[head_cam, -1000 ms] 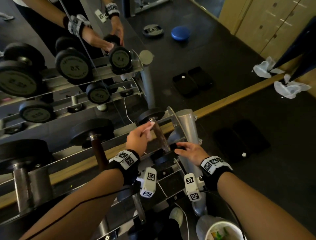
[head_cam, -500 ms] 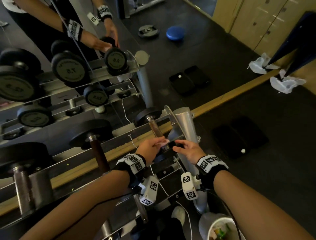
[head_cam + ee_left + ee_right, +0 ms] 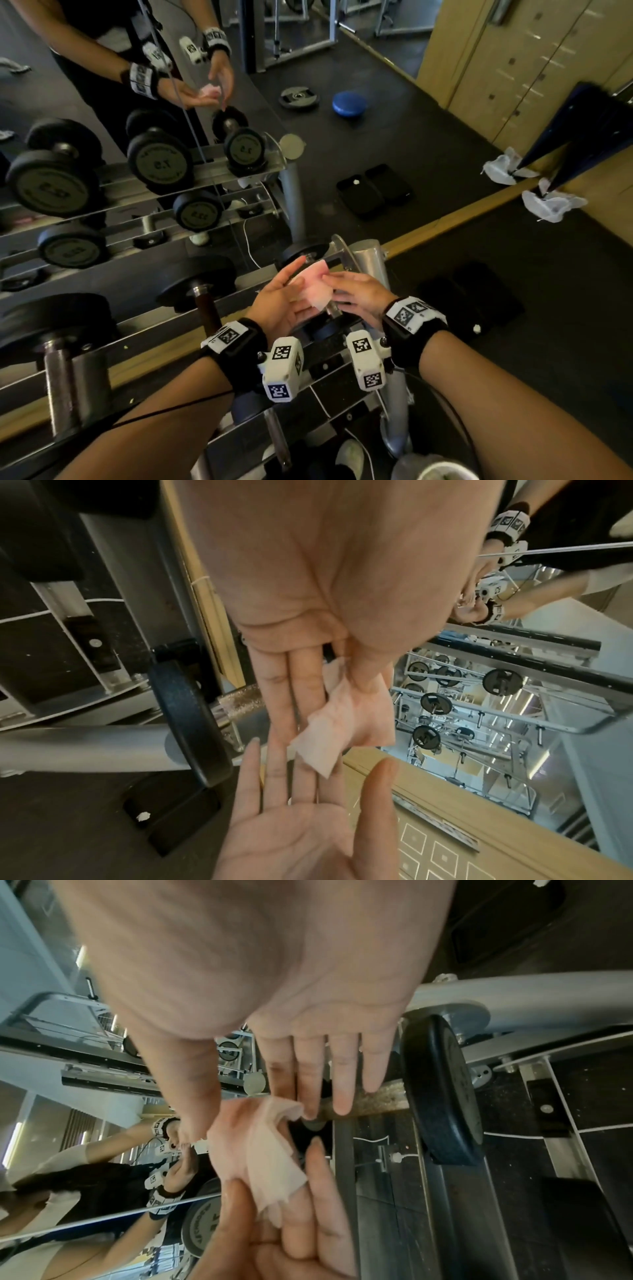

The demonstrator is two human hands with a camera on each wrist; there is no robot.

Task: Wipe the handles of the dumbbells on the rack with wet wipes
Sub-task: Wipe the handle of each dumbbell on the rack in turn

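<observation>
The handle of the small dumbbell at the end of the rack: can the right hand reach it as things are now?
Probably yes. The right hand is open just above the handle, with nothing between its fingers and the bar. The wipe lies to the side on the left hand, not in the way.

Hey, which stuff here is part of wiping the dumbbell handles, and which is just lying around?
Job: wipe, left hand, right hand, dumbbell handle, rack.
Lying about: weight plate, blue disc, white rags, black mats.

both hands (image 3: 318, 298) raised, palms facing
</observation>
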